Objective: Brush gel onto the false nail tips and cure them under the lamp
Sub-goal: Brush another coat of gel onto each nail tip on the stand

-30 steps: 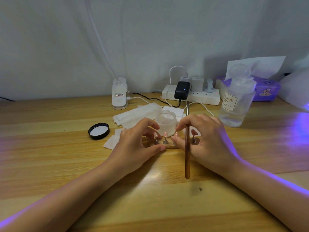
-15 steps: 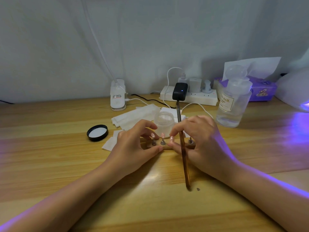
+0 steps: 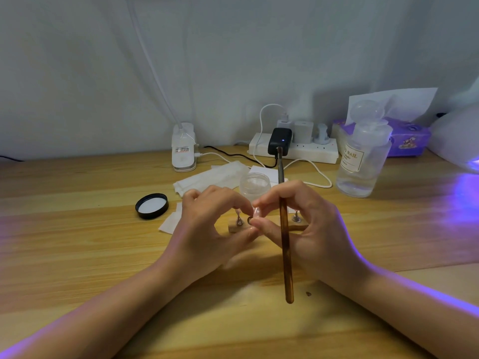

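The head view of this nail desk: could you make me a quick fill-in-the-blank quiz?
1. The long brown brush is held in the ___ hand.
2. The round black lid lies ___ of the small clear gel jar.
3. The light spilling across the wooden desk from its right is ___.

Missing: right; left; purple

A pale grey-white wall (image 3: 233, 60) fills the upper half of the view, plain and softly lit, with a dim shadow on it toward the right. Below it a wooden table (image 3: 77, 255) of light, honey-coloured planks runs the full width, its grain lying left to right. The table's back edge meets the wall. Violet light (image 3: 464, 193) spills across the table's right side from the far right edge, and a fainter violet tint shows at the left edge.
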{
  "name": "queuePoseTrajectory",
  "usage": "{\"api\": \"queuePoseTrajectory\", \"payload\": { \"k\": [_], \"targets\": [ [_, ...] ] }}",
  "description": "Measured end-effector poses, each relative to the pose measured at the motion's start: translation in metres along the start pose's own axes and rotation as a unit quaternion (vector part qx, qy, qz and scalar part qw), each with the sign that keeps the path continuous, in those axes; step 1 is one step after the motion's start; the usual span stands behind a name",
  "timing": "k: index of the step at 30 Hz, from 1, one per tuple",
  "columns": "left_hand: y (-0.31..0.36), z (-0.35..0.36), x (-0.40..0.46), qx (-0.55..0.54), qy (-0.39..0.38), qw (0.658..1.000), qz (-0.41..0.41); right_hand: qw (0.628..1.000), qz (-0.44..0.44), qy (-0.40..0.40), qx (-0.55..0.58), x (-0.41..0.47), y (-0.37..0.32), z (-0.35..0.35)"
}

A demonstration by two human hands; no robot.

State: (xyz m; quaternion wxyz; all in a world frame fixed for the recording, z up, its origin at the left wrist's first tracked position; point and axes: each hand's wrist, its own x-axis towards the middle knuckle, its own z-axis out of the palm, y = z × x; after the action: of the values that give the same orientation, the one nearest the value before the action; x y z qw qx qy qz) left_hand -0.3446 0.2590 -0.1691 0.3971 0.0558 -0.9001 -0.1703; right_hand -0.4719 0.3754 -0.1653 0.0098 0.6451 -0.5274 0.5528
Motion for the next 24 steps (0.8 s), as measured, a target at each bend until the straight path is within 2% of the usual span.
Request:
{"api": "queuePoseTrajectory", "payload": {
  "k": [11,20,24],
  "targets": [
    [-0.003,-0.001,-0.001,-0.042,0.048,0.998,-0.018,0.999,0.049,0.014,-0.013,-0.001,-0.001,0.001],
    [-0.006,0.0,0.005,-0.125,0.075,0.989,-0.003,0.994,0.081,0.076,0.02,0.014,-0.003,-0.019],
    [-0.009,0.001,0.004,-0.137,0.084,0.987,-0.009,0.979,0.156,0.113,0.067,0.033,-0.003,-0.03]
  ]
}}
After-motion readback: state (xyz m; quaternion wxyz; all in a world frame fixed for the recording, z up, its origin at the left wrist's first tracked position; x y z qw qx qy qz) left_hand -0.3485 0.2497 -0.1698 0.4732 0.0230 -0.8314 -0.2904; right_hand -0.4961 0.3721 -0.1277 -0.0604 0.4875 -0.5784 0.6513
